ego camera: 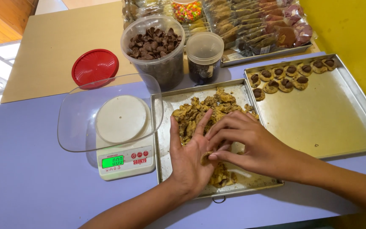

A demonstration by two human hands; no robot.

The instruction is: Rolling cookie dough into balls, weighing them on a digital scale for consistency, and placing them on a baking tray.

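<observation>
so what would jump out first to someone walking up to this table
Dead centre, the left hand lies palm up over a metal tray of crumbly cookie dough, and the right hand presses a small lump of dough into that palm. To the right, a second tray carries a few chocolate-topped cookies in its far corner. To the left stands a digital kitchen scale with a clear bowl on it.

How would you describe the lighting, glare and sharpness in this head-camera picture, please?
In the head view, light is soft and even; the hands, left hand and right hand, and the dough are sharp. Mild glare lies on the right baking tray, and the far left corner is overexposed. The clear bowl on the scale casts only a faint shadow.
</observation>
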